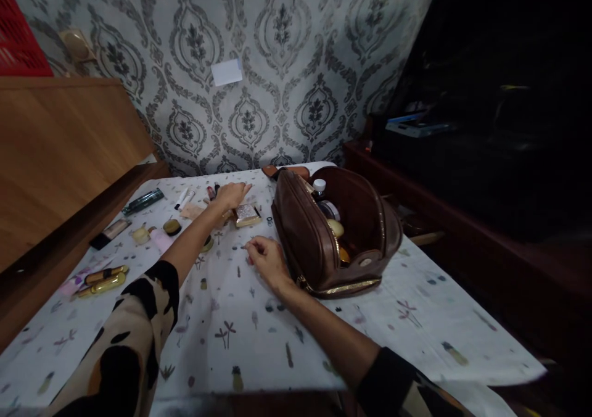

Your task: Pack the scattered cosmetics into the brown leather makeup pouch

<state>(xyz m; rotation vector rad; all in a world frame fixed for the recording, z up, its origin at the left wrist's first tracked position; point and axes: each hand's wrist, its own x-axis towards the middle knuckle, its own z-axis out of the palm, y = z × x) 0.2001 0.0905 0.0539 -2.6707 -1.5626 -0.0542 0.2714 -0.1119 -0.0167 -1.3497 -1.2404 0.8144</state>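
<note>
My left hand (232,195) reaches over the cosmetics at the back of the cloth, beside a glittery gold compact (247,214); one digit points right, while the others are hidden behind the hand. Nearer to me, my right hand (268,260) is closed at the left side of the brown bag (309,238), with a small reddish spot at its fingertips that I cannot make out. The bag stands unzipped and holds a white-capped bottle (319,186), a round jar and an orange item.
Left on the patterned cloth (240,318) lie a dark green case (143,201), a pink tube (161,240), gold tubes (104,282) and a round pot (172,226). A wooden panel (69,158) borders the left; a brown case (296,172) lies behind the bag.
</note>
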